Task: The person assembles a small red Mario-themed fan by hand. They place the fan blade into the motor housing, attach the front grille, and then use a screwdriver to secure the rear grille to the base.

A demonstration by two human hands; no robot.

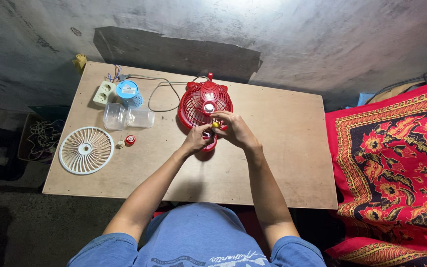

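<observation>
Plastic, bare wood and patterned cloth

The red fan (205, 105) and the white grille (86, 150) are looking like smooth plastic, the jar (127, 118) is showing clear and glossy, the tabletop (282, 148) is lying matt like raw plywood, and the red cloth (396, 158) is looking woven.

My one head camera looks steeply down from above at the table (282, 163), arm's reach away.

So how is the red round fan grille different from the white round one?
The red fan grille is on the fan body, with both hands at its lower edge: left hand, right hand. The white grille lies loose and flat on the table, untouched. The white one looks a bit wider. Both are round with spokes.
</observation>
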